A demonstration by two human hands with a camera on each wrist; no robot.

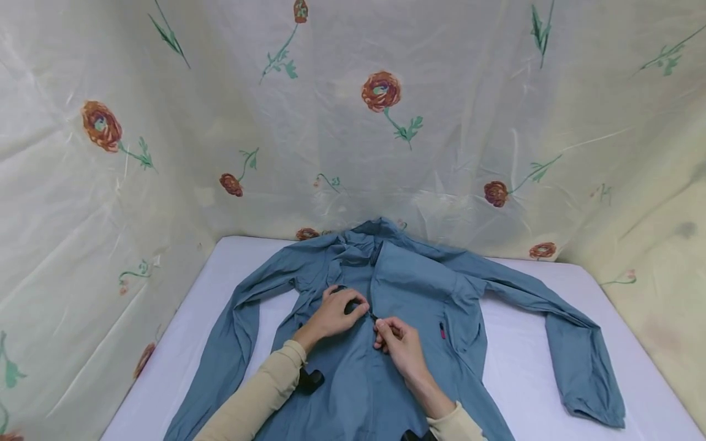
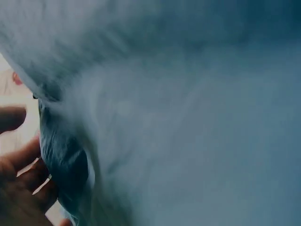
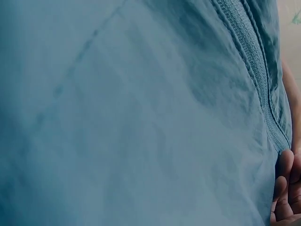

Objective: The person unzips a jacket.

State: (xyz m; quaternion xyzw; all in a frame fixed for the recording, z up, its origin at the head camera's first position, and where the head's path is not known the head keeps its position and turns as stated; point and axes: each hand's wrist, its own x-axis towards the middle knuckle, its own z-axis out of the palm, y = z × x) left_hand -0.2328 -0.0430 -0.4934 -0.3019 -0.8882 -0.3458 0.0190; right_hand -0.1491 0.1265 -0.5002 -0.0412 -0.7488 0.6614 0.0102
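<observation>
A blue-grey jacket [image 1: 408, 275] lies spread out front up, its collar at the far side. My right hand [image 1: 398, 343] pinches the dark zipper pull [image 1: 373, 317] at the middle of the front between thumb and index finger. Just above and left of it, my left hand [image 1: 339, 311] holds the jacket's front edge beside the zipper, thumb and index tips close together. In the right wrist view, the zipper tape [image 3: 251, 52] runs down to the fingers of my right hand [image 3: 284, 188]. Fabric fills most of the left wrist view, with my left hand [image 2: 23, 188] at its left edge.
The jacket lies on a white-covered table [image 1: 515, 343]. Its right-side sleeve [image 1: 579, 361] bends down near the table's right side; the other sleeve [image 1: 237, 331] stretches toward the front left. A flower-patterned curtain [image 1: 331, 122] hangs behind and on both sides.
</observation>
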